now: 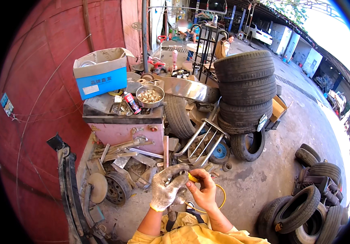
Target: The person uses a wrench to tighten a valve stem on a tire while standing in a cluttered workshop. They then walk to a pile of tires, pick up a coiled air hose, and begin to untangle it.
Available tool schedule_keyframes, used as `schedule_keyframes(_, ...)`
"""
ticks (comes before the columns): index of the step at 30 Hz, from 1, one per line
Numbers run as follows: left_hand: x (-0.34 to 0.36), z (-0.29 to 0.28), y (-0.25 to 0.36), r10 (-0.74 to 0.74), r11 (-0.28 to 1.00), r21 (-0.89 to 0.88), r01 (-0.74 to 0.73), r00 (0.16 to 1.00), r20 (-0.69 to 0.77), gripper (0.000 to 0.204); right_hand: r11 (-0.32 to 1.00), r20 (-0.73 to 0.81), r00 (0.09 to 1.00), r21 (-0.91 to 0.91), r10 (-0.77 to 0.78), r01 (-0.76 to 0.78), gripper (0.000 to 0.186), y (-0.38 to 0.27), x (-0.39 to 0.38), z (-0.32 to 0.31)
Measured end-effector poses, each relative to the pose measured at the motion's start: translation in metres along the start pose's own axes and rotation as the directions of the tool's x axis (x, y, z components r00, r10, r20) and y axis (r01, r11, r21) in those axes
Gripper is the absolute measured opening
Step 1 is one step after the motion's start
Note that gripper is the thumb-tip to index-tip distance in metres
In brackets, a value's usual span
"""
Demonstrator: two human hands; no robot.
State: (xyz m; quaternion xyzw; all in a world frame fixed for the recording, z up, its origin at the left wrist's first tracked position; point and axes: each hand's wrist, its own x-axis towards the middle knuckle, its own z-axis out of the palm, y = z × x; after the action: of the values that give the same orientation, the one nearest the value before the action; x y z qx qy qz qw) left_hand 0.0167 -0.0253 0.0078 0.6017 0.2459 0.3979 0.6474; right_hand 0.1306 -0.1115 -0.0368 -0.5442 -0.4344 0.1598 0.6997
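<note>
My left hand (168, 187), in a soiled white knit glove, is closed on a small dark metal fitting (183, 173) at the lower middle of the head view. My bare right hand (202, 191) pinches a short yellow piece (193, 178) against that fitting. A thin yellow hose (223, 200) loops down beside my right hand. Partly hidden below my left hand is a dark shaft-like object (171, 213) whose exact shape I cannot make out. My yellow clothing (199, 236) fills the bottom edge.
Tire stacks (246, 85) stand ahead and lower right (293, 211). A metal hand truck (199, 142), scrap wood and a wheel rim (116, 189) lie before a pink cabinet (140, 136) carrying a blue box (102, 83). A red wall (36, 122) borders the left. People (228, 44) are farther back.
</note>
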Motion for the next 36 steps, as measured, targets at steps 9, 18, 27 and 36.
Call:
schedule_keyframes(9,-0.005,-0.007,0.008,-0.028,0.999,-0.033,0.03,0.998,0.058,0.029,0.971,0.006,0.981,-0.143,-0.193,0.192,0.024,-0.002,0.004,-0.001)
schedule_keyframes(18,-0.004,-0.019,0.002,0.139,0.986,0.071,-0.151,0.979,0.152,0.034,0.975,0.03,0.98,-0.095,-0.197,0.199,0.023,-0.004,0.004,0.004)
schedule_keyframes(27,-0.008,-0.019,0.01,0.073,0.993,0.081,-0.086,0.985,0.153,0.035,0.977,0.029,0.982,-0.097,-0.188,0.19,0.026,-0.004,0.001,0.004)
schedule_keyframes(36,-0.009,-0.018,0.007,0.017,0.998,0.053,-0.025,0.989,0.149,0.036,0.978,0.031,0.983,-0.1,-0.183,0.185,0.027,-0.005,0.0,0.004)
